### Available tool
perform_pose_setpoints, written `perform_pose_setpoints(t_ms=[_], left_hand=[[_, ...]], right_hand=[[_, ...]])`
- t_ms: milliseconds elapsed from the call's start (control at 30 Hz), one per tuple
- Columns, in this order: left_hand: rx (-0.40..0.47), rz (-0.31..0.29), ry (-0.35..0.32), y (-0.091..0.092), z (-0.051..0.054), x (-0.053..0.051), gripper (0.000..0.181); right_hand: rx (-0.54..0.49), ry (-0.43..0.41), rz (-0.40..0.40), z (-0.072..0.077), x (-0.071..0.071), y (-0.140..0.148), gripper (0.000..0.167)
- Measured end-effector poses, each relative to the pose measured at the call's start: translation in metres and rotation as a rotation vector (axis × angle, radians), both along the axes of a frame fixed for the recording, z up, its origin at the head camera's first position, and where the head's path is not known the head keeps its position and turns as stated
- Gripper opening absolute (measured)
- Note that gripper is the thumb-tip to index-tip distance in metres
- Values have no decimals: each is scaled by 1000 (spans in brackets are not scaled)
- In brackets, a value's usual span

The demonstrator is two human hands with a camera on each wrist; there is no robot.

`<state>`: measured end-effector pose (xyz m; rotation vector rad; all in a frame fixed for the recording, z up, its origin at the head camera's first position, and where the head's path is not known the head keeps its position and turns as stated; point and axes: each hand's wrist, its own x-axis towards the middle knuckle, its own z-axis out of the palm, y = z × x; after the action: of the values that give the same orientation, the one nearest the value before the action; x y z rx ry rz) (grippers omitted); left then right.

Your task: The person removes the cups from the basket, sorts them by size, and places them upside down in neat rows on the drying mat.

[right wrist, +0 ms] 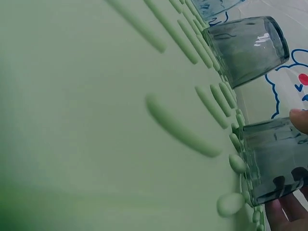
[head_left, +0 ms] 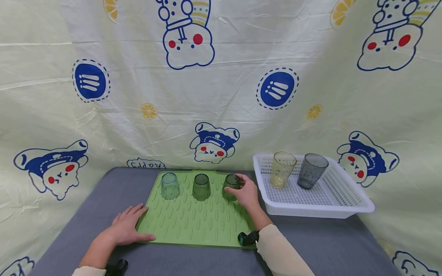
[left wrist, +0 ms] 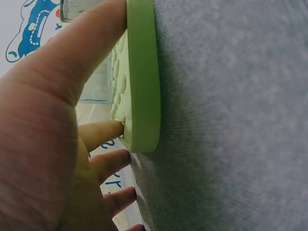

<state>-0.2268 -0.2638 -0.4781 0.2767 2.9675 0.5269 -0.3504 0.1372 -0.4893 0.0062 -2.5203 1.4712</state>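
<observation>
Dark green-tinted glass, ridged mat: the held glass was at the far right of the green mat, apparently mouth down, base up; whether its rim bore fully on the ridges couldn't be told. The right hand was clamped on it, thumb on one side, fingers on the other. The left hand gripped nothing, its fingers apart and fairly straight, thumb along the mat's near edge and index fingertip touching its left side.

Handling, by judgement: stiff walls, moderate weight, likely slick — more so if wet — and breakable on a hard knock. Best hold looked like the mid-wall, thumb opposite fingers, light even squeeze; the rim seemed the likeliest place to chip. The mat looked rubbery, probably soft enough to cushion the glass and prone to sliding unless steadied at an edge.

Along the same row stood the middle glass, similar dark green, and the bluish glass at the left end, all well apart. To the right, the white basket held a yellowish tumbler and a grey tumbler, side by side, both tilted, mouths up.
</observation>
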Motion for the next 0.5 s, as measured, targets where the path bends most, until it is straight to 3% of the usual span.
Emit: perform_pose_setpoints(t_ms=[500], left_hand=[[-15, -4, 9, 1, 2, 0, 110]], right_hand=[[-10, 8, -2, -4, 3, 0, 68]])
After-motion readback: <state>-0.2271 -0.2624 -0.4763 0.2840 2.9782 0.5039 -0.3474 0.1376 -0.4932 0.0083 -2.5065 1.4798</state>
